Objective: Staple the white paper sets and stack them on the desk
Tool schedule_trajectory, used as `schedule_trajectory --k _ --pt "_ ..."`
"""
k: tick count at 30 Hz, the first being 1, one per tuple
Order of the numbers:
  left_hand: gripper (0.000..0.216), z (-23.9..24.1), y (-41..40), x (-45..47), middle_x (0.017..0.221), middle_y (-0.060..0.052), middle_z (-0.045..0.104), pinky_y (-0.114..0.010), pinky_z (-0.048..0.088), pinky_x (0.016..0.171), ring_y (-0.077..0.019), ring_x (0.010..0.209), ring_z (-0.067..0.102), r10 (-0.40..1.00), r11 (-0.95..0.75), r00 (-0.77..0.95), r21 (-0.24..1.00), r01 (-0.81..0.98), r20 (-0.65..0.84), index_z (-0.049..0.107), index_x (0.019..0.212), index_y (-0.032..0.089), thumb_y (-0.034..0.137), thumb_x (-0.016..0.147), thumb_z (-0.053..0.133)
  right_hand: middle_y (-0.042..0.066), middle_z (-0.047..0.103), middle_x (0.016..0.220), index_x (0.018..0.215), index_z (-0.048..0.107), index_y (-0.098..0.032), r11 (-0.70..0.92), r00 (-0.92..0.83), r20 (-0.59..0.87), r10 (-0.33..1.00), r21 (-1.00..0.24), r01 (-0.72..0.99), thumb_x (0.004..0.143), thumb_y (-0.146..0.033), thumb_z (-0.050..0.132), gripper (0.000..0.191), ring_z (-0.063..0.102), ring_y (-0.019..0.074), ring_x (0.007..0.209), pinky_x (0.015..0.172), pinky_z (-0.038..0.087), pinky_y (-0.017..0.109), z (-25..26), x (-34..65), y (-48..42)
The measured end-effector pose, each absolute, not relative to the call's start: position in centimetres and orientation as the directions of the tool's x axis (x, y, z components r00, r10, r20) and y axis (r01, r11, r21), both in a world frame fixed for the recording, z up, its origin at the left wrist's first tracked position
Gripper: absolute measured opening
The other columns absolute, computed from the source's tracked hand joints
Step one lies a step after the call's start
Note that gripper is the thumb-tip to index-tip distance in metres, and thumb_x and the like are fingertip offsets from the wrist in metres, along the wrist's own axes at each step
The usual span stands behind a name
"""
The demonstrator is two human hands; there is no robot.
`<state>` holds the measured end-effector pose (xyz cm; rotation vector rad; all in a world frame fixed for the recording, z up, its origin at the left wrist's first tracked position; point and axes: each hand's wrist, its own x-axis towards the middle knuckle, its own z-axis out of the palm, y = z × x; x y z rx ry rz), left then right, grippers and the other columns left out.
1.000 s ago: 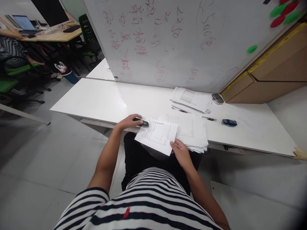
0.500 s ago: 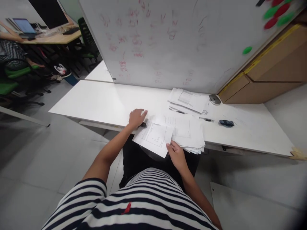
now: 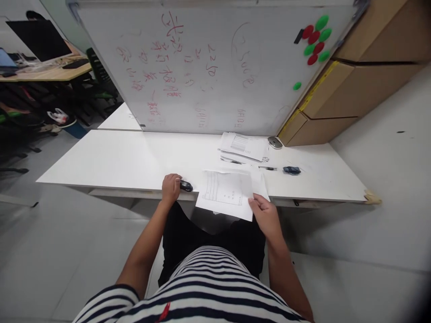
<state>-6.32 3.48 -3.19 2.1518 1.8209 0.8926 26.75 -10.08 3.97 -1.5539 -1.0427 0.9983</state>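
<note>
My left hand (image 3: 171, 188) is closed around the near-left end of a small black stapler (image 3: 186, 185) at the desk's front edge. Its other end sticks out to the right of my fingers. My right hand (image 3: 266, 215) pinches the lower right corner of printed paper sheets (image 3: 225, 190), thumb on top. These sheets hang partly over the desk edge above my lap, and how many there are I cannot tell. Behind them, more loose paper (image 3: 259, 177) shows on the desk, largely covered.
A paper stack (image 3: 244, 146) lies at the back of the white desk (image 3: 111, 157). Right of it are a grey mouse (image 3: 275, 142), a pen (image 3: 267, 168) and a dark blue object (image 3: 291, 170). A whiteboard (image 3: 202, 67) and cardboard boxes (image 3: 323, 125) stand behind.
My left hand has gone from spread fingers beside the stapler to closed on it. My right hand has drawn the sheets rightward, away from the stapler. The head view has shifted and tilted up.
</note>
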Motion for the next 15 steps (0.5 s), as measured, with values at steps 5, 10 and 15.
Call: schedule_trajectory --k 5,10,15 --pt "0.043 -3.8 3.5 -3.7 0.100 -0.013 0.059 -0.044 0.025 0.092 -0.0283 0.103 0.047 0.891 0.039 -0.241 0.462 0.886 0.386 0.060 0.090 0.019 0.036 0.094 0.021 0.005 0.072 0.084 0.096 0.071 -0.017 -0.194 0.404 -0.112 0.908 -0.967 0.167 0.074 -0.052 0.065 0.042 0.064 0.0231 0.078 0.072 0.048 0.033 2.5 29.4 -10.4" --pt "0.038 -4.1 3.7 -3.6 0.096 -0.012 0.059 -0.046 0.021 0.093 -0.0279 0.101 0.046 0.891 0.037 -0.229 0.439 0.898 0.392 0.059 0.088 0.019 0.037 0.094 0.026 0.005 0.071 0.085 0.096 0.069 -0.016 -0.211 0.454 -0.103 0.885 -0.958 0.193 0.075 -0.053 0.064 0.043 0.063 0.0227 0.080 0.072 0.047 0.033 1.2 30.2 -10.0" --pt "0.037 -4.3 4.0 -4.2 0.093 -0.012 0.058 -0.045 0.023 0.090 -0.0278 0.099 0.045 0.905 0.028 -0.210 0.440 0.898 0.371 0.059 0.084 0.018 0.035 0.093 0.027 0.008 0.071 0.088 0.099 0.068 -0.014 -0.194 0.507 -0.002 0.862 -0.925 0.327 0.080 -0.053 0.057 0.044 0.063 0.0241 0.080 0.072 0.049 0.034 1.6 31.2 -7.7"
